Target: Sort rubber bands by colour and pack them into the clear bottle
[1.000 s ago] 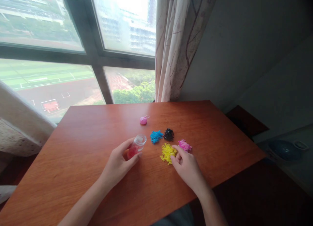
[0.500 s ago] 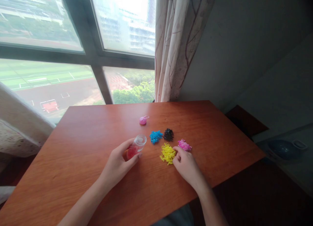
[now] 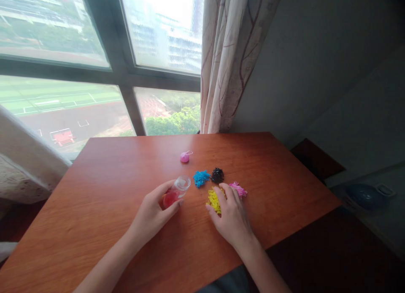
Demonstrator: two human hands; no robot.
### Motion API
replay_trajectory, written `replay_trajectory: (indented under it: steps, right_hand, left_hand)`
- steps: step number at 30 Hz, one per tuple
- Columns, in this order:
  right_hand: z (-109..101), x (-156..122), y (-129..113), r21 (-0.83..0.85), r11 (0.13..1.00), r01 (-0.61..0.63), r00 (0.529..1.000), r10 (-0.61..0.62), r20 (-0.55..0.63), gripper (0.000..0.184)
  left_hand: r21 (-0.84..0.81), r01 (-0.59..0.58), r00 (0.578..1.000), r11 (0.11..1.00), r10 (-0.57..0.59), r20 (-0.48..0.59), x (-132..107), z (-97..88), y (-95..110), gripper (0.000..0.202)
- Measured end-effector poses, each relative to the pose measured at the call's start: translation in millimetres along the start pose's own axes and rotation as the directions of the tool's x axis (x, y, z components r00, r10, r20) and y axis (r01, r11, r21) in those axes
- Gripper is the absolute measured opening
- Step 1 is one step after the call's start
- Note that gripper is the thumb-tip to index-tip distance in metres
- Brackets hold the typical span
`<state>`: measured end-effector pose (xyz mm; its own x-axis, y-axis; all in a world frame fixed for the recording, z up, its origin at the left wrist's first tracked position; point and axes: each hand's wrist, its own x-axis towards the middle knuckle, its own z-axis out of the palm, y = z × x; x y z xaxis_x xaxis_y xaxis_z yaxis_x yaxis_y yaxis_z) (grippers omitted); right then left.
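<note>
On 1 table (image 3: 79, 208), 4 piles (image 3: 201, 179).

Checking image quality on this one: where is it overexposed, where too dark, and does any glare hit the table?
All in the head view: upper right windowpane nearly white at its top; the wall at right in deep shadow; pale sheen on the far side of the table; yellow pile and right hand show little blur.

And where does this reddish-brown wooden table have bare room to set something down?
The table is bare from its left edge to the left hand holding the clear glass jar, and from the pink loop pile to its right edge. It's crowded around the right hand, near the yellow loop pile, blue loop pile and black loop pile.
</note>
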<state>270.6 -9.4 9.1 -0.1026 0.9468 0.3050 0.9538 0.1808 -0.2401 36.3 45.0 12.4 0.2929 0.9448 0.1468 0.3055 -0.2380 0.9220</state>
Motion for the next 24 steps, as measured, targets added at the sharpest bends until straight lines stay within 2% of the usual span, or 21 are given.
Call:
replay_trajectory:
  steps: [6, 11, 15, 19, 24]
  right_hand:
    - [11.3, 8.1, -6.3, -0.059, 0.998, -0.035, 0.999, 0.037, 0.027, 0.036]
    - [15.9, 11.4, -7.4, -0.100, 0.994, -0.047, 0.999, 0.047, 0.005, 0.036]
    - [20.9, 12.7, -6.3, -0.128, 0.991, -0.044, 0.999, 0.045, 0.010, 0.024]
    - [28.8, 10.2, -4.7, -0.146, 0.989, -0.014, 1.000, 0.015, 0.009, 0.012]
    - [37.2, 5.0, -4.5, -0.162, 0.986, 0.039, 0.999, -0.038, 0.011, 0.015]
  left_hand:
    - [0.003, -0.015, 1.000, 1.000, 0.015, 0.004, 0.5, -0.2, 1.1, 0.043]
    - [0.078, -0.038, 0.999, 0.996, 0.039, -0.009, 0.2, -0.8, 1.4, 0.041]
    - [0.112, -0.047, 0.999, 0.993, 0.049, -0.018, 0.4, -0.9, 2.2, 0.039]
    - [0.098, -0.040, 0.999, 0.994, 0.042, -0.018, 0.7, -0.6, 1.7, 0.039]
    - [0.074, -0.030, 0.999, 0.997, 0.032, -0.017, 0.4, 0.1, -0.3, 0.040]
